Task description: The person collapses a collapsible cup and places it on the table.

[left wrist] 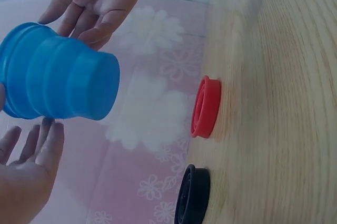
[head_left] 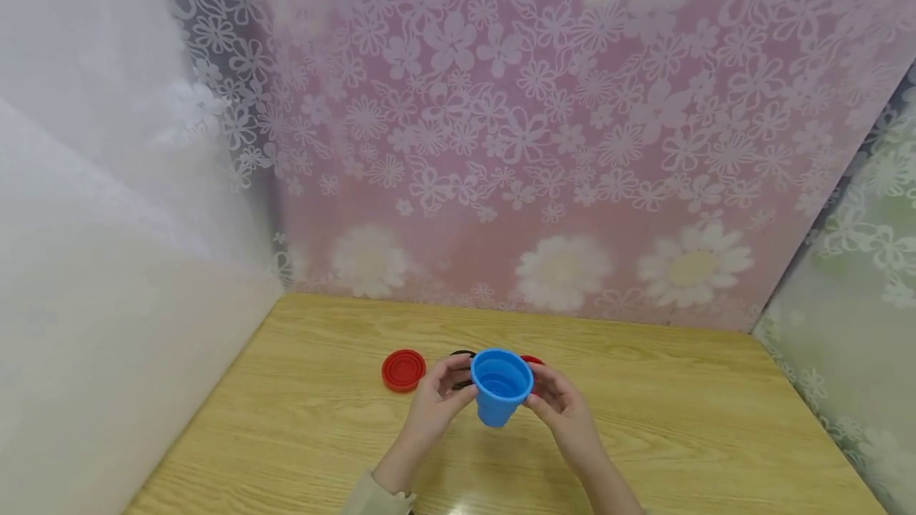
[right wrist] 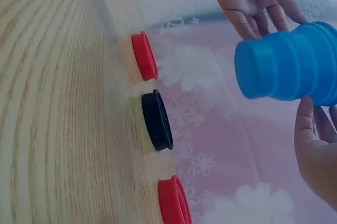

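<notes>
A blue collapsible cup (head_left: pixel 495 410), pulled out to its full height, is held up over the table between both hands. Its mouth tips toward the head camera, and stepped rings show along its wall in the left wrist view. My left hand (head_left: pixel 432 408) grips the cup's left side near the rim, thumb in front and fingers behind. On the opposite side my right hand (head_left: pixel 570 413) holds it the same way. Behind the hands lie a black flattened cup (right wrist: pixel 157 120) and a red flattened cup (right wrist: pixel 174 201), both largely hidden in the head view.
Another red flattened cup (head_left: pixel 404 370) lies on the wooden table (head_left: pixel 300 412), left of the hands. A pink flowered curtain (head_left: pixel 458 261) stands along the table's back edge. Pale sheets close off the left and right sides.
</notes>
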`<state>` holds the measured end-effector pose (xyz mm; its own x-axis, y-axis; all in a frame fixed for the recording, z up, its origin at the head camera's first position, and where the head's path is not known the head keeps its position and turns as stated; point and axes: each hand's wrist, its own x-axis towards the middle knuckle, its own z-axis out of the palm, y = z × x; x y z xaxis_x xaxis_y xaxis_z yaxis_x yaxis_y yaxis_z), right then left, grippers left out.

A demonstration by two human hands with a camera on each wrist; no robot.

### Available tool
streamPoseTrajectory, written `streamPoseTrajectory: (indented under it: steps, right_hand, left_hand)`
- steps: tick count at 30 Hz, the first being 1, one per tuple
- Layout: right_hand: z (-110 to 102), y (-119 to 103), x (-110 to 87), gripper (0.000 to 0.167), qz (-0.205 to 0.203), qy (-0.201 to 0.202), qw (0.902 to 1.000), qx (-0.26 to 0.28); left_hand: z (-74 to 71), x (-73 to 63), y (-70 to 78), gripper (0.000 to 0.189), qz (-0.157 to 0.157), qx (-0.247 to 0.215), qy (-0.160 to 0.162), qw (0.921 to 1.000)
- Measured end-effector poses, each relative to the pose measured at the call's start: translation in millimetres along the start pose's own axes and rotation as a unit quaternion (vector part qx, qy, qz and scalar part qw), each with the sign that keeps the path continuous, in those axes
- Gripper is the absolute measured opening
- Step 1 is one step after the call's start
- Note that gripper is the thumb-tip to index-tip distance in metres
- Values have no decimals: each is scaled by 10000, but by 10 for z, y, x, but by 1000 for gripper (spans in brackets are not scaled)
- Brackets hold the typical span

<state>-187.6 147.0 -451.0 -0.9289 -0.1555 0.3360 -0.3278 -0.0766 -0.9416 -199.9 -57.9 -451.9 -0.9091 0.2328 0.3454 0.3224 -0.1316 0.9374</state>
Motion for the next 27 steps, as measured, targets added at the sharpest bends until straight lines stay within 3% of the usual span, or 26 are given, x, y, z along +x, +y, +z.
streamPoseTrajectory:
  steps: [5,9,16,18,21,27]
  right_hand:
    - [-22,-17,-8,41,152,-114,9997,-119]
    - [-33,-12,-13,35,64,-129,9995,-284]
    - [9,26,-13,16,-803,283,9929,-827]
    - [28,18,-13,11,-836,450,9903,-1010]
    - [57,-11,-15,11,-455,678,9902,-1134]
    - [84,-46,7,24,730,981,9864,-1094]
  left_hand:
    - [-1,-2,22,43,-63,14,-300,9995]
    - [29,-10,120,38,-132,23,-392,9991]
    - [113,-34,252,20,-47,344,-158,9993]
    - [136,-36,266,14,-55,477,-82,9988]
    - [162,-35,281,11,-148,690,21,9975]
    - [206,-14,309,17,-201,1431,348,9889]
